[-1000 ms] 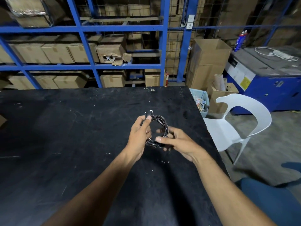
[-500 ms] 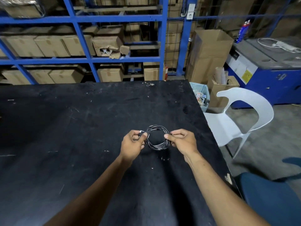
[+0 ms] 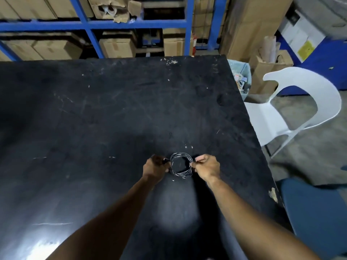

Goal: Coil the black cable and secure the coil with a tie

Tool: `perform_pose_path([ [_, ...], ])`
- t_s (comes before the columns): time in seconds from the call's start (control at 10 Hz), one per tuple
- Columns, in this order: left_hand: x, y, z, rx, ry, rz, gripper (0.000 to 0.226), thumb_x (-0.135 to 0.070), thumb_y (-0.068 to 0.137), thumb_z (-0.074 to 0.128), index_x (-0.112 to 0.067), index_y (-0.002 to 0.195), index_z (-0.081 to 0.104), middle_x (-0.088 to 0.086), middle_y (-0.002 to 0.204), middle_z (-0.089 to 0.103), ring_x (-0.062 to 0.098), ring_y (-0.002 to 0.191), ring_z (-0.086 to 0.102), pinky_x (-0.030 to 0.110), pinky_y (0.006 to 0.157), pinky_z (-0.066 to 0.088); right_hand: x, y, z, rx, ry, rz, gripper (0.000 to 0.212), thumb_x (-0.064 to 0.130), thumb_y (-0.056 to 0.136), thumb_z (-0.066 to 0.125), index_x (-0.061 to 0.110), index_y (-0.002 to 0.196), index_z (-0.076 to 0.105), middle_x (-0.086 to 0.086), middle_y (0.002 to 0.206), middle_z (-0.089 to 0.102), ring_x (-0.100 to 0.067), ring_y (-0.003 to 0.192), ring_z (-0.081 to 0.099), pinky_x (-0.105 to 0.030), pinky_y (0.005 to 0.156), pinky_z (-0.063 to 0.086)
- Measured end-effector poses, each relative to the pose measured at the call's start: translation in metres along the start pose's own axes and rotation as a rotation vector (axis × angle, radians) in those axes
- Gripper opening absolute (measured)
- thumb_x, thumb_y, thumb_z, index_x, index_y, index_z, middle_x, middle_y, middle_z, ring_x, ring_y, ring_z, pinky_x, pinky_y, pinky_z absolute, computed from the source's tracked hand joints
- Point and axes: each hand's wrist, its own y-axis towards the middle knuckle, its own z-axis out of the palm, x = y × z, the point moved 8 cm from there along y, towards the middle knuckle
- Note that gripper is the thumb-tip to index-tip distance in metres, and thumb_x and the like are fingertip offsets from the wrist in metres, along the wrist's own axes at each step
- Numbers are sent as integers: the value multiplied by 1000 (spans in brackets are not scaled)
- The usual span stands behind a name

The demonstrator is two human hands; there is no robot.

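Observation:
The black cable (image 3: 180, 158) is wound into a small round coil of several loops, with light glints on its strands. It lies flat just above the black table (image 3: 112, 109), right of centre. My left hand (image 3: 155, 168) pinches the coil's left side, where a plug end sticks out by the fingertips. My right hand (image 3: 206, 167) pinches the coil's right side between thumb and forefinger. No separate tie can be made out.
The table's right edge runs close to my right arm; a white plastic chair (image 3: 293, 109) and a blue seat (image 3: 319, 212) stand beyond it. Blue shelving (image 3: 131, 25) with cardboard boxes lines the back, and a bin (image 3: 242, 79) sits by the far right corner.
The coil came down from a raised, tilted hold to lie flat at the table. My hands moved apart to its two sides, and my view tipped further down.

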Motion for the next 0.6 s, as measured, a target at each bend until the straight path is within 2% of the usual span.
perform_pose_path([
  [0.1,4,24,13,35,-65,-42,19,-32,83,81,-16,93,82,12,88,83,28,96,79,46,88,62,0,23,10,-3,-4,-13,24,23,73,92,28,76,69,-5,82,82,-25,91,80,-40,95,62],
  [0.2,5,35,17,35,-95,-36,18,-35,80,78,-18,86,80,12,89,83,28,98,79,49,91,62,1,35,15,6,-3,-20,18,22,78,90,25,88,75,-7,87,82,-25,94,80,-40,98,61],
  [0.3,7,42,20,52,-43,-36,26,-33,89,77,-14,106,80,19,108,80,37,111,73,47,93,60,1,37,18,51,-8,-21,25,18,82,85,16,107,80,-10,91,83,-25,95,80,-38,101,59],
  [0.4,-2,39,13,47,15,27,25,-33,91,75,-14,106,81,18,108,80,39,113,69,43,97,56,3,30,11,60,-8,-32,27,19,84,83,16,111,80,-9,95,82,-25,98,79,-37,103,58],
  [0.5,-3,28,-1,36,-83,23,10,-21,90,78,-15,98,81,18,98,81,35,98,76,48,91,61,7,18,-8,67,-31,-72,15,17,85,80,19,101,82,-7,98,83,-25,97,79,-36,104,57],
  [0.6,6,18,-21,16,-85,46,13,-21,89,80,-26,82,71,-2,77,75,23,79,71,37,76,56,13,1,-35,70,-92,-159,9,13,88,77,18,94,83,-4,92,82,-18,87,78,-26,95,58],
])
